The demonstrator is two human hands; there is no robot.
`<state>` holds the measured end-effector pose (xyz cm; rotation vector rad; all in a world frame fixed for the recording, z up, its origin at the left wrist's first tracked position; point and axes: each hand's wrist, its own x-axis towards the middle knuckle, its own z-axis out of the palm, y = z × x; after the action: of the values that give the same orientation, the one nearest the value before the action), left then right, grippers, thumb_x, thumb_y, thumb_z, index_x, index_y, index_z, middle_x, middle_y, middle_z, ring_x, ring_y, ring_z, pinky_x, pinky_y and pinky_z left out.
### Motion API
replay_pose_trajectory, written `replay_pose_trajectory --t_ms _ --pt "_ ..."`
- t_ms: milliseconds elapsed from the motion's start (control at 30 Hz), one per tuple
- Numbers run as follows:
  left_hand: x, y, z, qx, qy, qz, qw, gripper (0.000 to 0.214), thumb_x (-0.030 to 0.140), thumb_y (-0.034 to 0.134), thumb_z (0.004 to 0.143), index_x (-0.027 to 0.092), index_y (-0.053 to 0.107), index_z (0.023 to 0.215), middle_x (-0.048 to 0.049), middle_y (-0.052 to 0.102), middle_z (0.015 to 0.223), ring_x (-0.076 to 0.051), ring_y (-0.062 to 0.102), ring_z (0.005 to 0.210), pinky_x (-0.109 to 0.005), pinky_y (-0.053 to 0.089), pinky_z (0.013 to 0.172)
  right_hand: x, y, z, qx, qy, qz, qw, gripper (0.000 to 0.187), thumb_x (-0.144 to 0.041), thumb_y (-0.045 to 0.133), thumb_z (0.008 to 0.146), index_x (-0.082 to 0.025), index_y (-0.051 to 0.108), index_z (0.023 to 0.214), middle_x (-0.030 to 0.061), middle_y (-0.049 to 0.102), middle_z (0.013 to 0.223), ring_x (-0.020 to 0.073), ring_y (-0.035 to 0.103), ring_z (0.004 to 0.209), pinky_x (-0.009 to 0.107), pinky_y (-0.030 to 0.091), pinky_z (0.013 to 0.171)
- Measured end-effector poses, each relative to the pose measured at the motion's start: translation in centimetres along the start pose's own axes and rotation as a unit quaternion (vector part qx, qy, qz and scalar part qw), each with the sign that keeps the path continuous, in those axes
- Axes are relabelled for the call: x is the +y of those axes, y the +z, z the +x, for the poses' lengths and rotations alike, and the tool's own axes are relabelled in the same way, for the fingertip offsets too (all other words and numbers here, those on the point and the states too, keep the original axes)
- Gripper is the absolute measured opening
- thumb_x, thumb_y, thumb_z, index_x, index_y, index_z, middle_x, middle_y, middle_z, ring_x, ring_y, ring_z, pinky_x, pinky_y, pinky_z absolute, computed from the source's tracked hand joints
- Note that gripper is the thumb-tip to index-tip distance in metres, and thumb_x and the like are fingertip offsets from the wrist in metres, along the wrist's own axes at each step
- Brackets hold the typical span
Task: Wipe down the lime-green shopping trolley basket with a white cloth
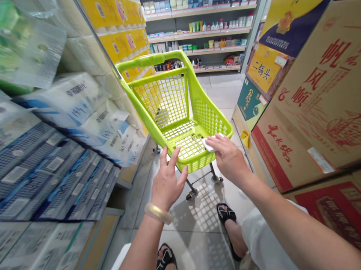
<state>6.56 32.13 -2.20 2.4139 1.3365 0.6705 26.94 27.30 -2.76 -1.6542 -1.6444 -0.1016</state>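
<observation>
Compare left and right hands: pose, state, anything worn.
Left hand: fingers spread, nothing visibly held; right hand: fingers closer together, over a white cloth.
Left hand has a gold bangle at its wrist; right hand has none.
Both are at the near end of the green cart.

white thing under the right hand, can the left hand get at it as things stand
Probably yes: the left hand is near, its fingers spread, and nothing seems to block it from the exposed side of the white thing. The right hand covers part, though.
</observation>
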Motion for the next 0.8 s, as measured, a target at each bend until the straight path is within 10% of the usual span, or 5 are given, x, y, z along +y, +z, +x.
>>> replay_pose_trajectory --t_ms 200,433,633,800 --pt "-0.2 0.2 -0.1 0.002 0.008 0.017 1.000 0.068 0.029 0.059 0.084 0.028 0.035 0.148 -0.0139 0.024 0.159 -0.034 0.052 0.130 -0.044 0.057 0.091 -3.1 1.1 -0.9 -0.104 -0.154 0.063 0.981 0.046 -0.006 0.042 0.091 -0.026 0.064 0.126 -0.0001 0.063 0.135 0.0192 0.049 0.136 0.045 0.039 0.115" --pt "-0.2 0.2 -0.2 0.005 0.009 0.040 0.999 0.069 0.031 0.059 0.086 0.030 0.033 0.149 -0.0146 0.026 0.159 -0.033 0.059 0.123 -0.041 0.059 0.084 0.6 -0.3 0.5 0.004 0.034 -0.003 0.999 0.048 -0.002 0.045 0.083 -0.025 0.069 0.118 0.0051 0.071 0.123 0.0251 0.058 0.127 0.055 0.039 0.113" --pt "0.0 0.3 -0.2 -0.006 0.001 0.038 0.999 0.070 0.028 0.058 0.084 0.027 0.032 0.150 -0.0164 0.023 0.160 -0.036 0.057 0.125 -0.045 0.058 0.086 -3.1 1.2 -0.6 -0.089 -0.120 0.050 0.988 0.046 -0.005 0.044 0.088 -0.026 0.065 0.124 0.0027 0.065 0.132 0.0203 0.053 0.132 0.047 0.039 0.114" --pt "0.0 0.3 -0.2 -0.004 0.005 0.047 0.999 0.071 0.029 0.059 0.085 0.029 0.031 0.150 -0.0154 0.024 0.160 -0.033 0.061 0.120 -0.041 0.059 0.083 -1.0 0.4 0.3 -0.035 -0.014 0.012 0.999 0.046 -0.003 0.045 0.084 -0.024 0.069 0.117 0.0063 0.070 0.124 0.0248 0.056 0.129 0.056 0.037 0.114"
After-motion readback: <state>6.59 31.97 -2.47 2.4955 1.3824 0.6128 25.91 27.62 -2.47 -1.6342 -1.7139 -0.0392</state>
